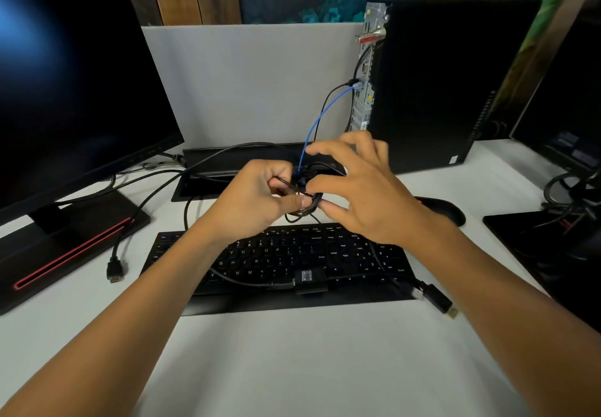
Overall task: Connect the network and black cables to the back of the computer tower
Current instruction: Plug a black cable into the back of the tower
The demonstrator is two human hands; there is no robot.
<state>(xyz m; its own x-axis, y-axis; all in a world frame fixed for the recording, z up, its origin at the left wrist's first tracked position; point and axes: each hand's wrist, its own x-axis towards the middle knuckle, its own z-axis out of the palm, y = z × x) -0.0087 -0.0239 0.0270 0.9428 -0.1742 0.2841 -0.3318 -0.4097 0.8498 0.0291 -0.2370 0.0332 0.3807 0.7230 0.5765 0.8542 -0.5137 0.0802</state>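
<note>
A black computer tower [448, 78] stands upright at the back right, its metal rear panel [366, 68] facing left. A blue network cable [320, 117] and a thin black cable [328, 99] are plugged into that panel and hang down to the desk. Just above the keyboard, my left hand [257, 202] is shut on a bundle of coiled black cable [307, 203]. My right hand [357, 189] is at the same bundle, thumb and fingertips touching it, the other fingers spread. A loose black plug [440, 302] lies at the keyboard's right end.
A black keyboard [279, 260] lies in front of me with a small adapter [310, 281] and cable across it. A monitor [74, 84] on a red-striped base stands left, an HDMI plug [114, 270] beside it. A mouse [442, 210] and second monitor base [546, 241] sit right.
</note>
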